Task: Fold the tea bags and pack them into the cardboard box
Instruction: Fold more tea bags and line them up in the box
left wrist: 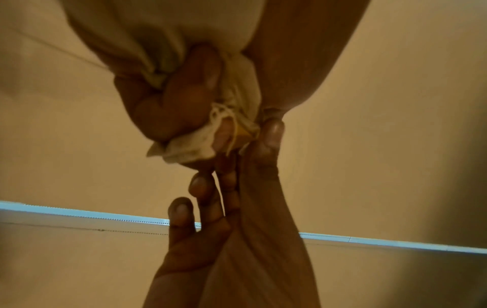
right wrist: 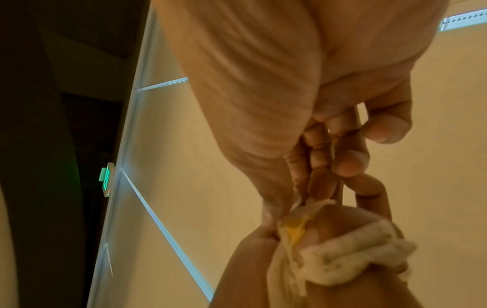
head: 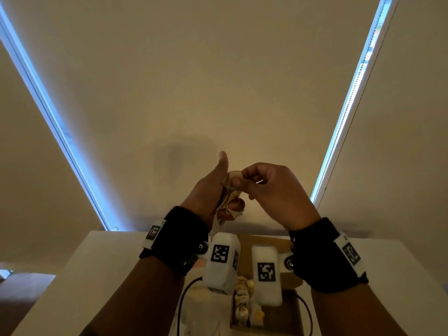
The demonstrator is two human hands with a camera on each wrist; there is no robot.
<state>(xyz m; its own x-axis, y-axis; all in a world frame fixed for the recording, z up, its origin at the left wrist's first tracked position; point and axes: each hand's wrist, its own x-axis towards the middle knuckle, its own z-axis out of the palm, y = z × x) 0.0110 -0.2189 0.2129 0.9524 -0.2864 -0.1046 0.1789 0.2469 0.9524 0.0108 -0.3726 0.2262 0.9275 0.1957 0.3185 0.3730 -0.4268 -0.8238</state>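
Above the cardboard box [head: 288,282], our left hand [head: 208,190] clutched the tea bags [head: 230,202] while our right hand [head: 271,187] pinched one's top edge; light, limp, tearable paper, we judged, best taken by its edges.

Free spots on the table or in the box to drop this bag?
Bare patch: white table left of the brown cardboard box. Inside, folded tea bags crowd the left side; the rest is hidden by wrist cameras. Both left hand and right hand hold crumpled tea bags above it.
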